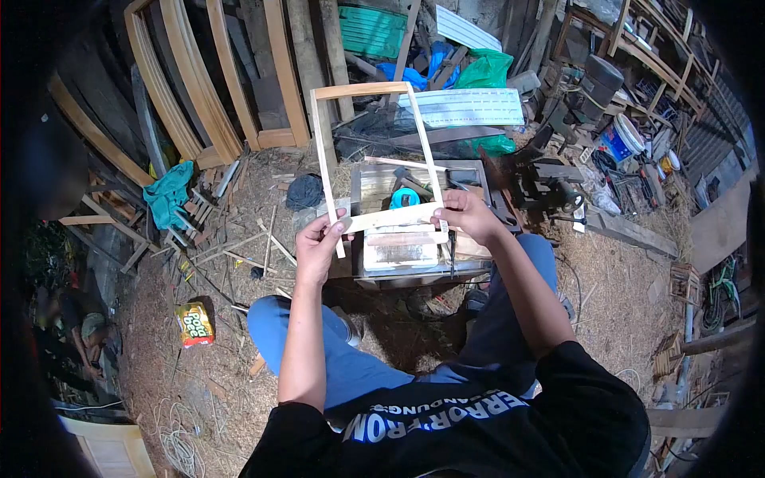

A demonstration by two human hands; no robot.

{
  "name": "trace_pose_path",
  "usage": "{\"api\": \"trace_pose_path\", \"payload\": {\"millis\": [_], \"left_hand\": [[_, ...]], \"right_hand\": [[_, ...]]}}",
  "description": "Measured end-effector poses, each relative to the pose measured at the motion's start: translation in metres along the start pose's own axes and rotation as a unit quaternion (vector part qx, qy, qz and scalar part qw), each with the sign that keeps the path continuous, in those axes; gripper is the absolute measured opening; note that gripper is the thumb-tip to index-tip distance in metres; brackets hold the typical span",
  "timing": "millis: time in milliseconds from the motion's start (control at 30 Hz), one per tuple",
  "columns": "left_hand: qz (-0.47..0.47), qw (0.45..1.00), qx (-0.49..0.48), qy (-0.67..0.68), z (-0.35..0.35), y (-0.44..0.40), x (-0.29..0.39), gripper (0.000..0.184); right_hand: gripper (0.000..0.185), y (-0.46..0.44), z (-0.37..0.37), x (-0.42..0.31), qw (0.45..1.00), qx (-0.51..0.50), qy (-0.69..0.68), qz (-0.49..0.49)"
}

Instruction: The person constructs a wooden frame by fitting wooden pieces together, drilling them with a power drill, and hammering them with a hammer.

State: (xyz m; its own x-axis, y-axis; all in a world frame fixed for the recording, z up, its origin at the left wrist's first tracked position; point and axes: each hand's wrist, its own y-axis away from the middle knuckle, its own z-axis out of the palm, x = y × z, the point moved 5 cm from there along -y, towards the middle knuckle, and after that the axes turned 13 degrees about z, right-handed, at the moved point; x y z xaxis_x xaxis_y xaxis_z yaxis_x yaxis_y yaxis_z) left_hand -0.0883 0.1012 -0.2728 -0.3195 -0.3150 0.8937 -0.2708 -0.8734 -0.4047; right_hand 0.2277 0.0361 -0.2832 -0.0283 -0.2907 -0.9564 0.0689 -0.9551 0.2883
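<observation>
A light wooden frame is held up in front of me, with two long side strips, a top piece and a lower crosspiece. My left hand grips its lower left corner between thumb and fingers. At the lower right corner my right hand pinches the joint. The ends of the side strips stick out below the crosspiece. Behind and below the frame stands a low work table, which bears a teal round object, a hammer-like tool and wood pieces.
Tall wooden frames lean at the back left. A yellow snack packet and wood scraps lie on the ground at left. Dark machinery stands right of the table. Another person is at the far left.
</observation>
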Motion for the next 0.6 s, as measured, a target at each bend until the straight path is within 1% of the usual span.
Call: {"api": "trace_pose_path", "payload": {"millis": [233,333,467,533,600], "left_hand": [[0.003,0.999,-0.016,-0.046,-0.001,0.002,0.001,0.03],[-0.032,0.996,-0.014,-0.087,-0.007,0.005,-0.01,0.031],[-0.015,0.997,-0.001,-0.076,-0.01,0.006,-0.017,0.028],[-0.002,0.998,0.02,-0.055,-0.007,0.007,-0.014,0.029],[0.006,0.998,0.024,-0.062,-0.008,0.006,-0.013,0.025]], "right_hand": [[0.024,-0.006,-0.003,0.006,1.0,-0.006,-0.015,-0.017],[0.024,-0.005,-0.002,0.003,0.999,0.002,-0.014,-0.041],[0.027,-0.002,-0.002,-0.004,0.995,0.038,0.042,-0.077],[0.029,-0.005,-0.004,-0.002,0.994,0.037,0.046,-0.095],[0.03,-0.004,-0.003,-0.004,0.993,0.034,0.032,-0.109]]}}
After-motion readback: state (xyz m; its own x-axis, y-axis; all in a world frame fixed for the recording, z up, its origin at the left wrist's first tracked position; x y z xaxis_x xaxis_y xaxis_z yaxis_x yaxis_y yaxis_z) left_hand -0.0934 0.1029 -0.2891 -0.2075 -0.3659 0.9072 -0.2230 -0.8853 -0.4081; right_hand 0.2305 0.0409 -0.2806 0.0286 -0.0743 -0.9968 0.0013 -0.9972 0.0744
